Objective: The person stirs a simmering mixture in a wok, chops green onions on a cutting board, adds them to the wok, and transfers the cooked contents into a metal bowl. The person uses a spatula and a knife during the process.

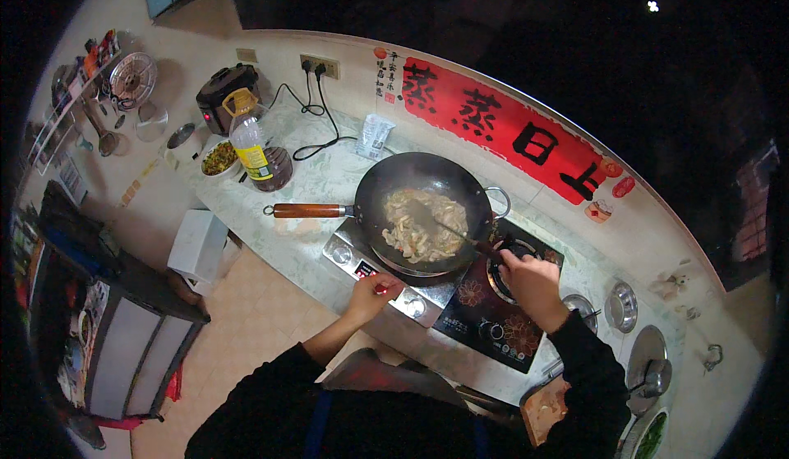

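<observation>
A long-handled spatula (455, 230) reaches down into the wok (425, 166), and my right hand (533, 283) is shut around its dark handle. Its blade lies among steaming sliced food (453, 209), probably meat strips. The wok rests on a silver-edged electric cooker (431, 310); its wooden handle (308, 210) points left and a metal loop sits on its right side. My left hand (372, 299) is at the cooker's front panel, beside a lit red display. Thumb and fingers are a little apart, with nothing seen held; whether they touch the panel is unclear.
A black gas hob (493, 311) adjoins on the right. An oil bottle (253, 151), a bowl of chopped vegetables (220, 159) and a rice cooker (225, 98) stand left. Metal bowls (621, 307), a cutting board (545, 409) and a bowl of greens (650, 437) sit right. Power cords (336, 129) cross the counter.
</observation>
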`<state>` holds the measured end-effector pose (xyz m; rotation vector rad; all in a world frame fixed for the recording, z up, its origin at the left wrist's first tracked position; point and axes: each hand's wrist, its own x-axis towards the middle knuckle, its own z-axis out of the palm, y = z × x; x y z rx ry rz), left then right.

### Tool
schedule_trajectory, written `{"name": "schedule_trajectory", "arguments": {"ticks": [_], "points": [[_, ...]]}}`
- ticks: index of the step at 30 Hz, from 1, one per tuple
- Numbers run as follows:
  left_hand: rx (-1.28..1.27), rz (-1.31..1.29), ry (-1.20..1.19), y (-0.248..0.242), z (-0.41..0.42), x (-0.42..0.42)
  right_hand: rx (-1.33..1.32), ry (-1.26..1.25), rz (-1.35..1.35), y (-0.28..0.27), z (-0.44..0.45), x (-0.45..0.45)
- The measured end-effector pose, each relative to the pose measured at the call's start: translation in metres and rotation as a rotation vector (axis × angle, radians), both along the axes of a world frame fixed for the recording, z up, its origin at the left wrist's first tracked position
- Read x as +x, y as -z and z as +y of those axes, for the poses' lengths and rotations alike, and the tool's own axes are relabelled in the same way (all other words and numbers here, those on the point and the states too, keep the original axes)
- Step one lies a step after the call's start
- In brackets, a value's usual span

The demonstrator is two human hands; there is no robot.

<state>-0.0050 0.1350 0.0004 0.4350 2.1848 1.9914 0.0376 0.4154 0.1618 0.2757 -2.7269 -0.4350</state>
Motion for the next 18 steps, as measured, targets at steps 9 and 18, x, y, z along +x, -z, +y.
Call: {"name": "schedule_trajectory", "arguments": {"ticks": [9, 18], "points": [[0.013, -0.009, 0.008, 0.004, 0.007, 0.000, -0.172, 0.348, -0.055, -0.030, 0.040, 0.011], [0.038, -0.061, 0.029, 0.000, 0.003, 0.000, -0.941, 0.431, -0.390, 0.048, 0.055, -0.001]]}}
